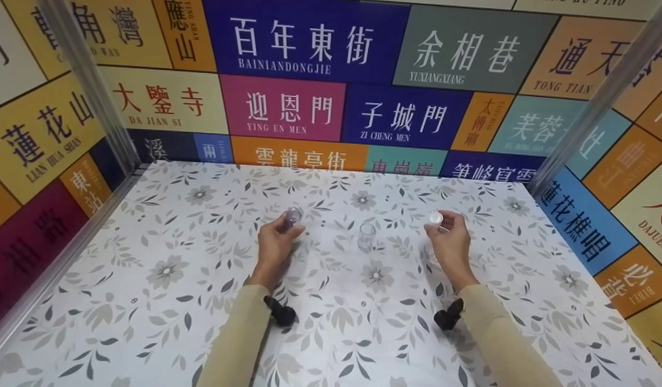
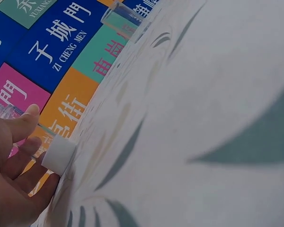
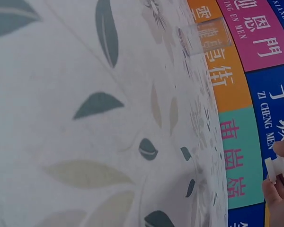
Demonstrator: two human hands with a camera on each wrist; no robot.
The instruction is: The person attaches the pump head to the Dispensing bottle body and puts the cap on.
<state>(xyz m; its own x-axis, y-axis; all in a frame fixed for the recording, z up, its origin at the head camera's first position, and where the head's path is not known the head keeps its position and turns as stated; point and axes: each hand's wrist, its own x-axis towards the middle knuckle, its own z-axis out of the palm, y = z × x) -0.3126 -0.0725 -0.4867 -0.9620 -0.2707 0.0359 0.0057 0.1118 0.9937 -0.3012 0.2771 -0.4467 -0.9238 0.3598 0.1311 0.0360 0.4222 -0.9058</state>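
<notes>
My left hand (image 1: pixel 277 242) grips a small clear bottle (image 1: pixel 293 216) between thumb and fingers. The left wrist view shows a threaded neck (image 2: pixel 4 111) at one end of it and a white cap-like piece (image 2: pixel 59 154) at the other, close to the tabletop; whether that piece touches the table I cannot tell. My right hand (image 1: pixel 451 242) pinches a small white cap-like part (image 1: pixel 436 217), whose flanged edge shows in the right wrist view. Between the hands, a clear open-topped cup (image 1: pixel 367 236) stands upright on the table, touched by neither hand.
A white cloth with grey flowers and leaves covers the table (image 1: pixel 331 312). Panels of colourful place-name signs (image 1: pixel 304 43) rise behind and at both sides. Clear upright posts (image 1: pixel 97 102) stand at the back corners. Black wrist devices (image 1: pixel 282 312) sit at both cuffs.
</notes>
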